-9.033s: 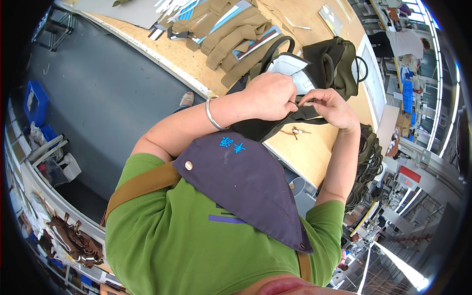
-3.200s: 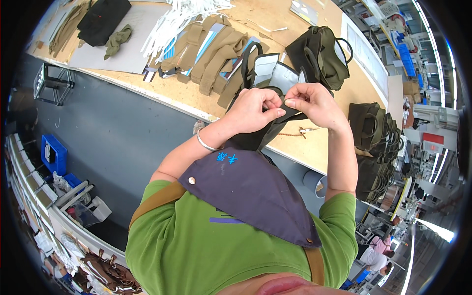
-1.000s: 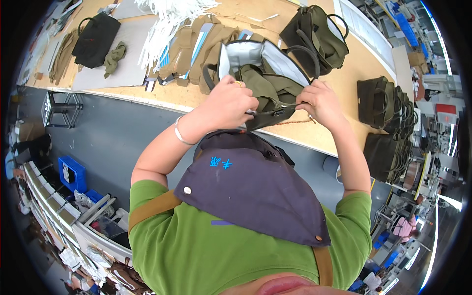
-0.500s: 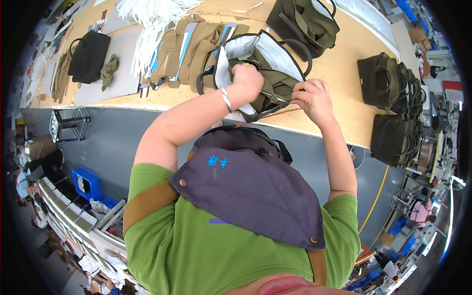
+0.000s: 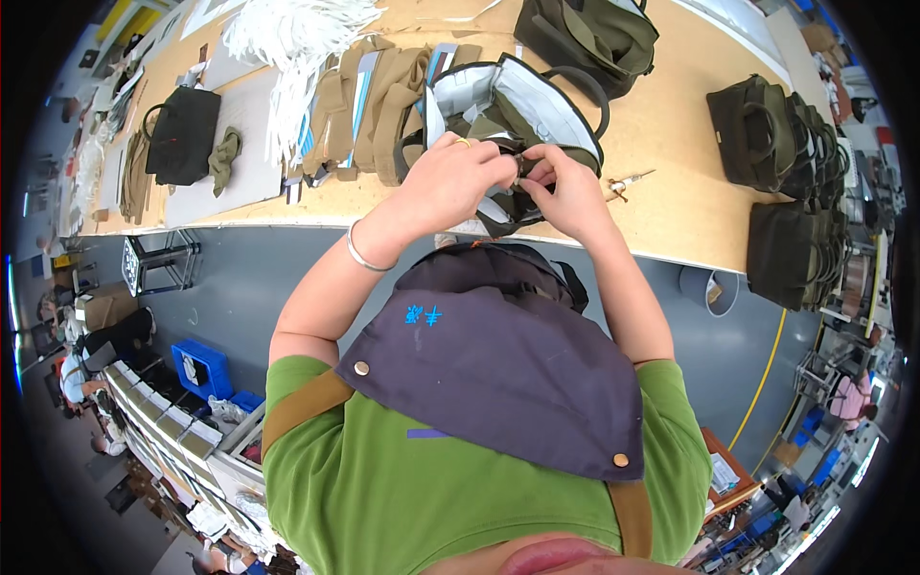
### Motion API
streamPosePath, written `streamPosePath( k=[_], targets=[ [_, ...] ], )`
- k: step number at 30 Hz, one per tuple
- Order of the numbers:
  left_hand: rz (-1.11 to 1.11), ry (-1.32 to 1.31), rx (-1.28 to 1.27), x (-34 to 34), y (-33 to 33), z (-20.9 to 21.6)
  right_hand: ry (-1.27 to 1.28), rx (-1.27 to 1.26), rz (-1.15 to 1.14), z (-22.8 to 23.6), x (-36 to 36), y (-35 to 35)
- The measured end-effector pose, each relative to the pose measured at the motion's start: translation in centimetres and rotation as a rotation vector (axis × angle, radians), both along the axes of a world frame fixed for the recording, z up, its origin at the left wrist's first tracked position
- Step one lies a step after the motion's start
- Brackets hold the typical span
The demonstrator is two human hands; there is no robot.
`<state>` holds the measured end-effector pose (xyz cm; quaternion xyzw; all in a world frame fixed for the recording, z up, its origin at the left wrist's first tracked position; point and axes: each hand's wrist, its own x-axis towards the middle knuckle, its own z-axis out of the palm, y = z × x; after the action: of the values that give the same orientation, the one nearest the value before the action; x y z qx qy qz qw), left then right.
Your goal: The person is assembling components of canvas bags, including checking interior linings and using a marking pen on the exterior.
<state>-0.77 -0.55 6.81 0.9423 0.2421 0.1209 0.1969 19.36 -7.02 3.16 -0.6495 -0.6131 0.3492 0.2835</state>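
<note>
A dark olive handbag (image 5: 586, 120) with a pale lining stands open at the table's near edge, its mouth facing up. Over its near side my left hand (image 5: 462, 180) and my right hand (image 5: 567, 196) meet, fingertips close together. Both are closed in a pinch on the bag's fabric near the rim; the exact spot they grip is partly hidden by the fingers. Olive fabric folds show inside the bag. Just right of my right hand lies a small pair of thread snips (image 5: 628, 182) on the tabletop.
Brown fabric strips (image 5: 383, 91) and a heap of white strips (image 5: 287, 48) lie left of the bag. A black bag (image 5: 182, 136) stands farther left. Another olive bag (image 5: 585, 43) sits behind; several more (image 5: 767, 144) line the right end of the table (image 5: 690, 220).
My left hand has come out of the bag's inside to its near rim. My right hand has moved left to meet it, and the thread snips now show.
</note>
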Motion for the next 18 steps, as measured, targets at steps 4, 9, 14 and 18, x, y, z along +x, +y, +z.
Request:
streamPosePath(
  k=[4,9,14,18],
  targets=[
    [-0.056,-0.091,0.121,-0.5,-1.4,0.6,0.01,-0.128,0.164,0.8,0.0,0.3],
    [0.123,-0.007,0.306,-0.3,-3.0,-2.1,0.051,-0.044,0.196,-0.7,0.3,0.2],
    [0.111,-0.062,0.266,0.1,0.1,3.7,0.121,-0.128,0.302,6.1,1.8,2.5],
    [0.027,-0.025,0.149,-0.5,1.1,6.6,0.056,-0.075,0.466,9.9,2.1,3.0]
  ],
)
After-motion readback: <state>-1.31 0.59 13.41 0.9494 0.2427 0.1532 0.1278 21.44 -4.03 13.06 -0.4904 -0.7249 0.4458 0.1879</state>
